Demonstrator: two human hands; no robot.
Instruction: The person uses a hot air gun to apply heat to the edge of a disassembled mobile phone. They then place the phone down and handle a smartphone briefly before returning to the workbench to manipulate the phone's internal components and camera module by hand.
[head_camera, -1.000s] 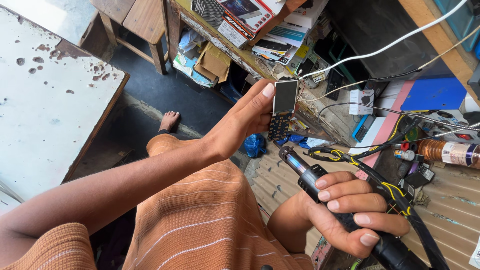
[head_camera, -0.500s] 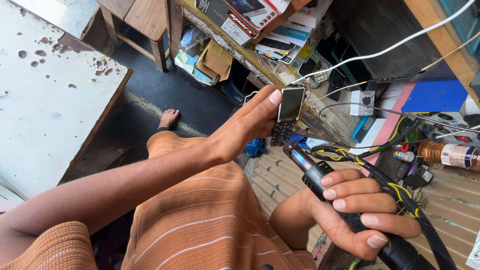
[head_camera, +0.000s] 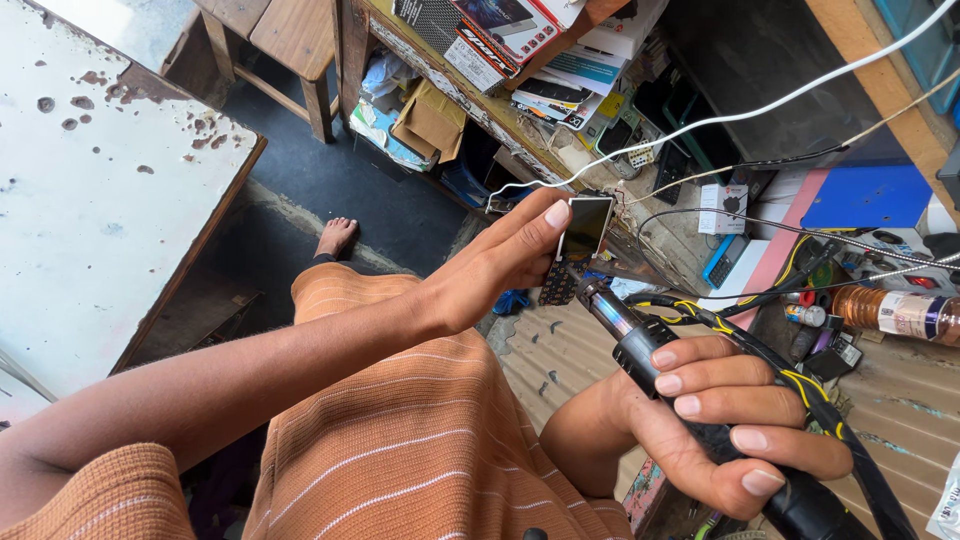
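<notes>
Corrugated benchtop (head_camera: 560, 350), cluttered shelf (head_camera: 480, 90) behind; left hand (head_camera: 490, 265) pinches phone board (head_camera: 578, 245), right hand (head_camera: 710, 420) grips, prob., hot-air tool (head_camera: 640, 335).

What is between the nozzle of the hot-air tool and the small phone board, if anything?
Nothing visible. The right hand points the hot-air tool at the lower end of the small phone board, pinched by the left hand.

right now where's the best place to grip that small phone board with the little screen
By its long side edges, coming in from the left, as the left hand does now. The small phone circuit board with a screen and keypad is flat, thin and upright, and the black hot-air tool in the right hand points at its lower right.
</notes>
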